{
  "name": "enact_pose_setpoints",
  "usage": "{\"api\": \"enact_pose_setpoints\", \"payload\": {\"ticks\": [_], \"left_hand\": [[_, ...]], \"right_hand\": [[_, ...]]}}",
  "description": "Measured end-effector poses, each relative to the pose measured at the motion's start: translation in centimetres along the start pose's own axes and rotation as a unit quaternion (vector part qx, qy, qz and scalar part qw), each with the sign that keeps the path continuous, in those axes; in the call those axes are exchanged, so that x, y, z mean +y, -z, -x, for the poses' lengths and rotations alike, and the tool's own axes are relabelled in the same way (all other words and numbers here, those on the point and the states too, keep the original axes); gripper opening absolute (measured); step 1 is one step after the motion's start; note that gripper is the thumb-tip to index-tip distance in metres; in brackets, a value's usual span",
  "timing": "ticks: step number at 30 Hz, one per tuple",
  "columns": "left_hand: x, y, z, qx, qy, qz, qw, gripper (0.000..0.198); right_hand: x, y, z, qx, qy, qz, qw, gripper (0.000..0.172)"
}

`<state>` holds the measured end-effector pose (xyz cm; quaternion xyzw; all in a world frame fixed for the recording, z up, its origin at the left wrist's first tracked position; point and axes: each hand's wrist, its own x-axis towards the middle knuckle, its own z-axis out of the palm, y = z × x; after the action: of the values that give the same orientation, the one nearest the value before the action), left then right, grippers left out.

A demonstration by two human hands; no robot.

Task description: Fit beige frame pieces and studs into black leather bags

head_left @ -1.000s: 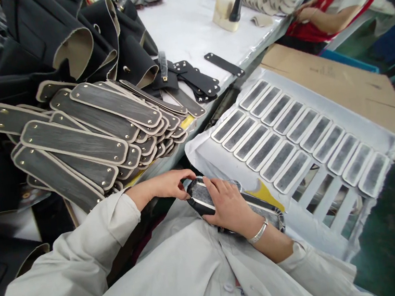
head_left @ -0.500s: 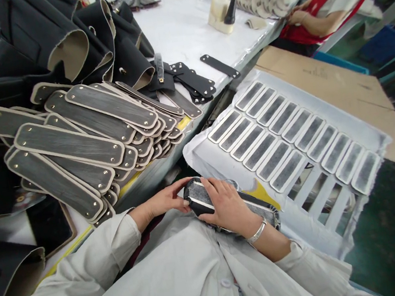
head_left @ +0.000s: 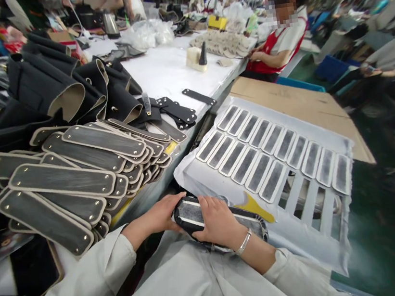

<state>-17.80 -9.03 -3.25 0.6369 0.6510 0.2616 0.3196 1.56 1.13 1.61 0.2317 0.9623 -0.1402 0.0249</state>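
A long black piece (head_left: 188, 213) with a grey, white-edged strip on top lies across my lap. My left hand (head_left: 162, 214) grips its left end, thumb and fingers at the rounded edge. Over its middle rests my right hand (head_left: 217, 220), fingers wrapped across the top and the thumb on the near side. The piece's right end shows beyond my right wrist. Just behind it is a yellow tool (head_left: 258, 206). To the right, two rows of grey strips with white borders (head_left: 284, 141) lie on a white sheet (head_left: 302, 221).
Studded grey straps (head_left: 59, 180) are heaped on the table (head_left: 161, 70) at left, with black leather pieces (head_left: 43, 81) behind. Black tabs (head_left: 178, 111) lie near the edge. Cardboard (head_left: 296, 101) extends behind the sheet. A person in a red apron (head_left: 272, 53) stands farther back.
The view has tilted up, bringing more of the room and other people into sight. Both hands remain on the black piece; my left hand's fingers have shifted slightly around its end.
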Motion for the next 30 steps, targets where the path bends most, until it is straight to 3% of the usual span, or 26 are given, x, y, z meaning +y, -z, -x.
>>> {"api": "enact_pose_setpoints", "payload": {"ticks": [3,9,15,22,30], "left_hand": [[0.0,0.1,-1.1,-0.035,-0.034,-0.035,0.998,0.108],[1.1,-0.7,-1.2,-0.065,-0.033,-0.099,0.992,0.113],[3.3,-1.4,-2.1,-0.065,-0.077,-0.171,0.980,0.096],[4.4,-2.1,-2.1,-0.075,-0.081,-0.254,0.961,0.087],[4.1,-3.5,-1.2,-0.014,-0.108,-0.237,0.965,0.088]], "right_hand": [[0.0,-0.4,0.1,0.023,0.004,-0.012,1.000,0.082],[2.0,0.3,3.0,0.026,0.018,0.003,0.999,0.098],[5.6,1.8,7.5,0.007,-0.051,0.023,0.998,0.091],[5.7,0.7,7.8,0.015,-0.035,0.031,0.999,0.083],[5.5,1.0,8.4,0.016,-0.042,0.028,0.999,0.084]]}}
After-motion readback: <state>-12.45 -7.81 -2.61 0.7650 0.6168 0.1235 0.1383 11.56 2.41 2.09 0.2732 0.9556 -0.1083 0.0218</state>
